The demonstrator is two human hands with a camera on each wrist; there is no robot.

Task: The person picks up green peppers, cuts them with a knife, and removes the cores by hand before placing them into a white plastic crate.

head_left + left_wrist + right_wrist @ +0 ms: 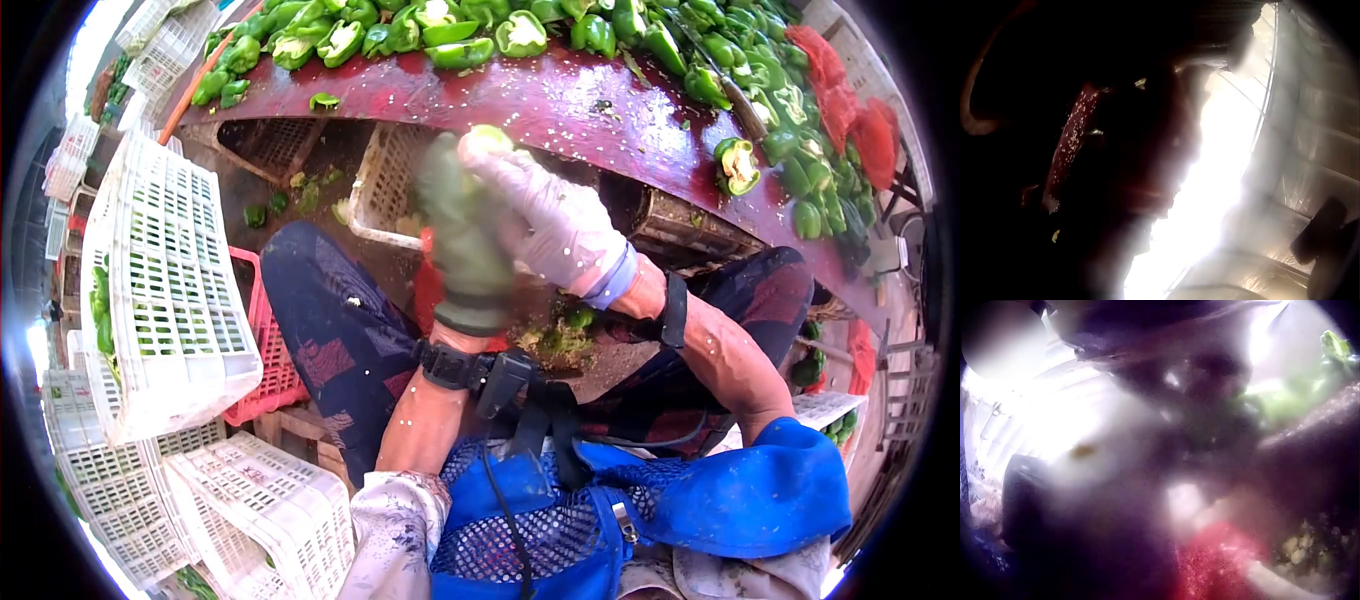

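Note:
My left hand (458, 225), in a dark green glove, is raised over the gap between my knees and badly blurred. Right against it is my right hand (560, 222) in a thin whitish glove. At the right fingertips shows a pale green pepper piece (487, 138), gripped there; I cannot tell how the left fingers lie on it. Both wrist views are too dark or blurred to show the hold. Ahead, cut green peppers (460, 52) lie heaped on a dark red board (420, 100) strewn with seeds.
Beneath the board stands a white crate (385, 185). More white crates (175, 270) are stacked at my left, beside a red crate (262, 350). Pepper scraps (560, 345) litter the ground between my legs. Red netting (850, 110) lies at the right among peppers.

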